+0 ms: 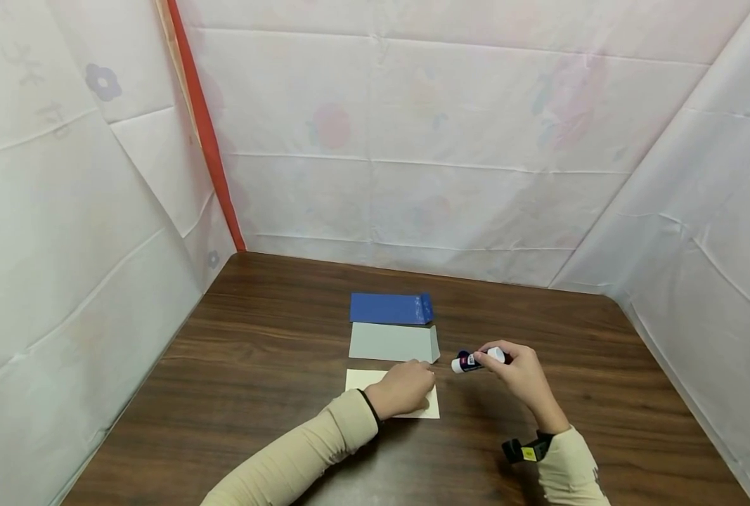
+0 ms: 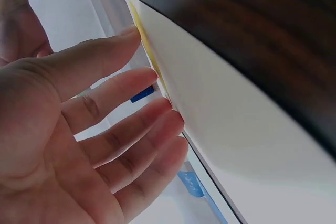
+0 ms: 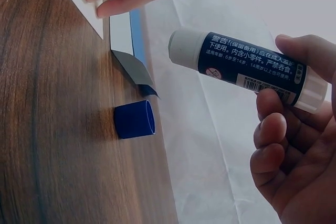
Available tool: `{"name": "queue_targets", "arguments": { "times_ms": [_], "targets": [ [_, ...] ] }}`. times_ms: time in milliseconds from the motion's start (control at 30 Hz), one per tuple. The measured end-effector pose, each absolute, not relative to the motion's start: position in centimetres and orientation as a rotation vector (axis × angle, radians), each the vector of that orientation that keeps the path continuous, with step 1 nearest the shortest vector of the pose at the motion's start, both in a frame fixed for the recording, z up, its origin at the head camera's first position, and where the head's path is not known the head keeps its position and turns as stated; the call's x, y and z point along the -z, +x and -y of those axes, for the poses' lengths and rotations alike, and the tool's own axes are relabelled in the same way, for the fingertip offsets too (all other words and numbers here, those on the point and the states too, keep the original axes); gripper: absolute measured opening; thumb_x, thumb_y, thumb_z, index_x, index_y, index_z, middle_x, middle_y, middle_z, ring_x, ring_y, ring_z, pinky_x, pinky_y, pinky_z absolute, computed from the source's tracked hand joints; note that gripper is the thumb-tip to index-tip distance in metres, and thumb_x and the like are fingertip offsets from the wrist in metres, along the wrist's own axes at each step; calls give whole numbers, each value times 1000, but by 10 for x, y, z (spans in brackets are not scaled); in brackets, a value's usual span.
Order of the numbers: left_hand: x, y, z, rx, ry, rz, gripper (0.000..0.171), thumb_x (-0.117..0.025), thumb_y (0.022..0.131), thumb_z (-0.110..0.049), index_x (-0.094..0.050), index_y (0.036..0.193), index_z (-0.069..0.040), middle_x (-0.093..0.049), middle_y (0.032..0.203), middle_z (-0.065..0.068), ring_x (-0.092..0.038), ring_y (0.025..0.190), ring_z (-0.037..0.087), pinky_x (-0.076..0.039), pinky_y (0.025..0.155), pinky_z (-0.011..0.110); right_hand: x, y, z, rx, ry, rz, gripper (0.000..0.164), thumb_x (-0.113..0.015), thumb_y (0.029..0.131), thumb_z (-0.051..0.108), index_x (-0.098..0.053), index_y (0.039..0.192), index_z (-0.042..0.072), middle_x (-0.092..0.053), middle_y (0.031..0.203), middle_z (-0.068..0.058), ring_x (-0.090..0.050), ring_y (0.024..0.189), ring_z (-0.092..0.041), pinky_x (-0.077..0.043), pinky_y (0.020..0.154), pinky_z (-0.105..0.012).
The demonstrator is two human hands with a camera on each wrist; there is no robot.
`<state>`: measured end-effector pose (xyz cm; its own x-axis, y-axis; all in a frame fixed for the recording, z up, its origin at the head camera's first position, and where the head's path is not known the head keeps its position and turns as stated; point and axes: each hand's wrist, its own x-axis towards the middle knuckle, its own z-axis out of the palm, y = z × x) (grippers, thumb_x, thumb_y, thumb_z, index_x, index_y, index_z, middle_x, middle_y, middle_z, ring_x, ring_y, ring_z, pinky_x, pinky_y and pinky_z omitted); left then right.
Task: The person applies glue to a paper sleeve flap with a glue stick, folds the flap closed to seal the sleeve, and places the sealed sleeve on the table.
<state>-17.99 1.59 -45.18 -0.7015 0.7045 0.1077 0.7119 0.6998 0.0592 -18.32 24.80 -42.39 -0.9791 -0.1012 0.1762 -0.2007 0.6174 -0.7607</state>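
Note:
My left hand rests on a cream envelope lying on the table. In the left wrist view its fingertips touch the envelope's end, beside a yellowish strip along the edge. Between thumb and fingers, my right hand grips a glue stick with a dark blue label. The uncapped white end of the stick points left, held above the table to the right of the envelope. A blue glue cap stands on the table near it in the right wrist view.
Beyond the cream envelope lie a grey-green envelope and a blue envelope, flaps to the right. White glue marks show on the blue flap. White sheeting closes off the back and both sides of the brown table.

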Motion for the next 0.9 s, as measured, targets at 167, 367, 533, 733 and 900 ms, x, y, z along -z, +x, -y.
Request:
{"name": "queue_targets", "arguments": {
  "times_ms": [167, 367, 533, 733, 900],
  "targets": [
    [455, -184, -15, 228, -1175, 2841, 28, -77, 74, -17, -53, 59, -17, -57, 71, -5, -50, 65, 10, -34, 52, 21, 425, -184, -247, -1307, 248, 2720, 20, -74, 87, 28, -73, 91, 8, -62, 75, -4, -43, 54, -6, -38, 47, -23],
    [457, -187, -12, 263, -1153, 2832, 9, -79, 74, -19, -70, 76, -16, -64, 79, -5, -58, 70, 10, -44, 59, 19, 427, -184, -248, -1332, 249, 2720, 19, -73, 87, 28, -74, 92, 10, -66, 78, -6, -42, 53, -6, -38, 46, -24],
    [456, -189, -9, 271, -1143, 2840, 8, -77, 77, -20, -72, 81, -15, -64, 81, -4, -59, 73, 11, -45, 62, 19, 427, -186, -248, -1332, 251, 2714, 19, -74, 87, 28, -73, 91, 9, -66, 79, -7, -44, 54, -6, -39, 47, -24],
    [455, -190, -7, 296, -1135, 2848, 7, -76, 78, -21, -72, 78, -15, -64, 80, -3, -58, 71, 10, -44, 61, 20, 428, -187, -248, -1339, 244, 2723, 20, -74, 87, 29, -73, 91, 10, -66, 78, -6, -44, 54, -6, -39, 47, -24],
    [456, -190, -5, 331, -1128, 2850, 7, -75, 79, -20, -72, 76, -15, -64, 79, -3, -58, 70, 10, -44, 60, 19, 428, -187, -248, -1356, 245, 2723, 19, -74, 87, 28, -73, 91, 9, -66, 79, -7, -43, 54, -6, -38, 47, -24]
  ]
}}
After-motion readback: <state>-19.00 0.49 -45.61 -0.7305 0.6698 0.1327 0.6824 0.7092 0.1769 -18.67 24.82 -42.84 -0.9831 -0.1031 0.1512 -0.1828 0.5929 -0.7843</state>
